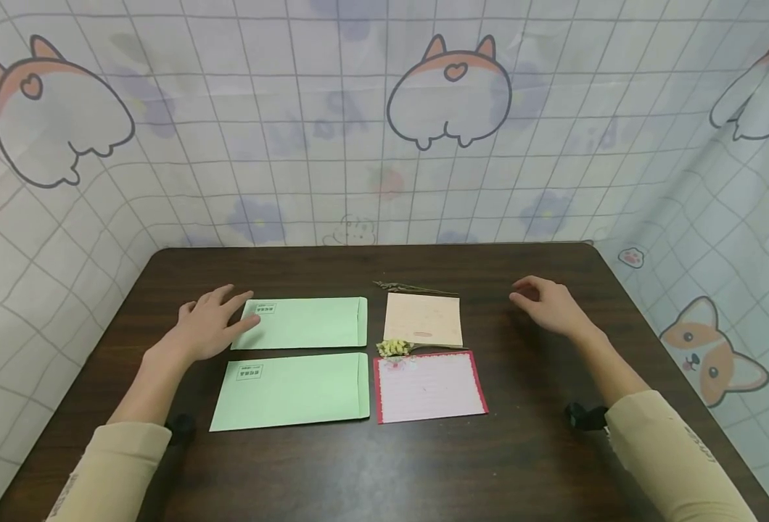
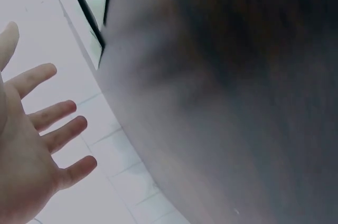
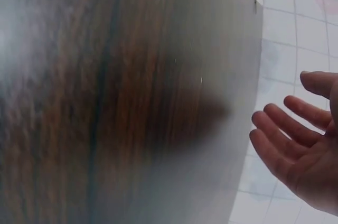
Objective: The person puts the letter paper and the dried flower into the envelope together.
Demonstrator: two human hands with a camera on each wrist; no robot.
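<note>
Spanning view: dark wood table (image 1: 528, 464) | backdrop: corgi-print grid curtain (image 1: 293, 145) | both hands' fingers loose, holding nothing

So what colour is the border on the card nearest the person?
Red, around the pink lined card; head view shows it best.

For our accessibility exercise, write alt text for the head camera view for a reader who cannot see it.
A person's left hand rests its fingers on the upper of two green envelopes on a dark wooden table, while the right hand hovers open. Beside the envelopes lie a beige card, a red-bordered card and dried flowers.
</note>
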